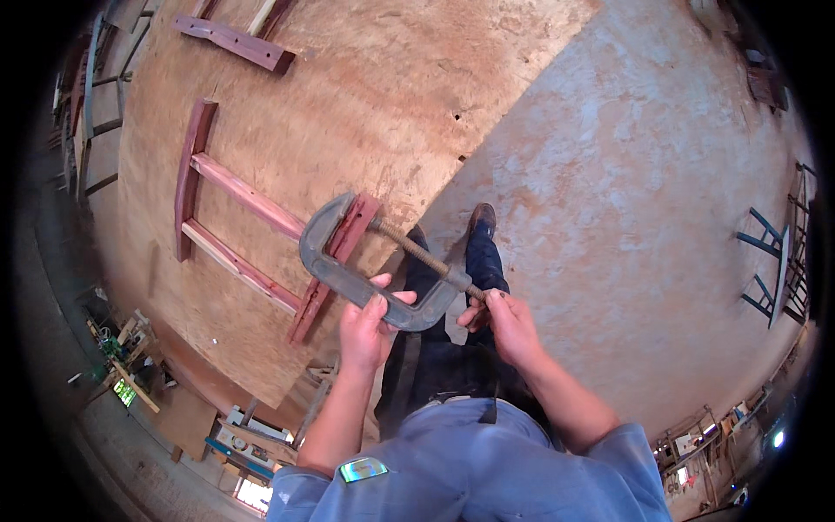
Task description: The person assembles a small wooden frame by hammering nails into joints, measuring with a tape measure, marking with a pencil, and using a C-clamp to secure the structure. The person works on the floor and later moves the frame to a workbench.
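Observation:
A large grey C-clamp (348, 278) spans the near rail of a reddish wooden frame (248, 196), its fixed jaw on the rail's inner side. The clamp's long threaded screw (410, 246) points at the rail's outer face; its tip is at or very close to the wood. My left hand (370, 326) is closed round the clamp's body. At the outer end of the screw, my right hand (504, 324) pinches the turning handle. The frame has two parallel rails joined by two crosspieces, and lies on a plywood tabletop (374, 104).
A second reddish wooden frame (235, 43) lies farther off on the plywood. The table's edge runs diagonally past my legs, with concrete floor (591, 191) to the right. Dark metal-legged furniture (774, 265) stands at the far right. Tools and wood scraps (130, 348) lie at the lower left.

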Motion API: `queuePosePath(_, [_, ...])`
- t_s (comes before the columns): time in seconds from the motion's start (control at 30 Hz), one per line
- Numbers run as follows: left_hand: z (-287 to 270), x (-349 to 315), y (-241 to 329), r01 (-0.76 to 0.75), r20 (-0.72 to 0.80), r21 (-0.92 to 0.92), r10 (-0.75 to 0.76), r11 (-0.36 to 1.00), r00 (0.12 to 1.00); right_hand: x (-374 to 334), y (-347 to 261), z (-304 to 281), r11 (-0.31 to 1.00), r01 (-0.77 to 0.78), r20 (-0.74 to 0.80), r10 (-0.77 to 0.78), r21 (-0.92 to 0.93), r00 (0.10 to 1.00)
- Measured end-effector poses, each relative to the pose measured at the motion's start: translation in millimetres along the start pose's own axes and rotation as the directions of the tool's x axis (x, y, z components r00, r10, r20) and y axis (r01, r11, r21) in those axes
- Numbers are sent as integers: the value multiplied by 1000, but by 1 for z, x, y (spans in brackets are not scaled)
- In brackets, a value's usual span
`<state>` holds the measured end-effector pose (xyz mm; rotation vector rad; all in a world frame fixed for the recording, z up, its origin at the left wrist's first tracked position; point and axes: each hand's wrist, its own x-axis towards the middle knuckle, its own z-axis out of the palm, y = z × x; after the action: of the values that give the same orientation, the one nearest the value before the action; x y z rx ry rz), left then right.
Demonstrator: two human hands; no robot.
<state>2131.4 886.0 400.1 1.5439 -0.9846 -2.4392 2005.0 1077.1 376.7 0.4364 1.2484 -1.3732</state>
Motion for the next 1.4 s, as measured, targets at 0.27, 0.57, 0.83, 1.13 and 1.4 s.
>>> queuePosePath(0.27, [7,-2,2,-47,5,26,47,999,999,5,-3,-5,998,-55,25,56,-23,998])
queuePosePath(0.57, [7,-1,2,-3,-25,31,4,999,1000,9,-2,-1,997,-81,-7,81,-19,997])
queuePosePath(0.83, [7,3,2,-18,-44,86,21,996,999,7,-12,3,994,-98,52,100,-50,994])
queuePosePath(1.13, [-17,-1,5,44,-171,692,105,721,980,6,-20,0,980,-190,59,193,-53,979])
queuePosePath(1.4, [-108,2,98,-118,-437,756,631,644,642,7,-38,-5,744,140,-18,-201,-653,980])
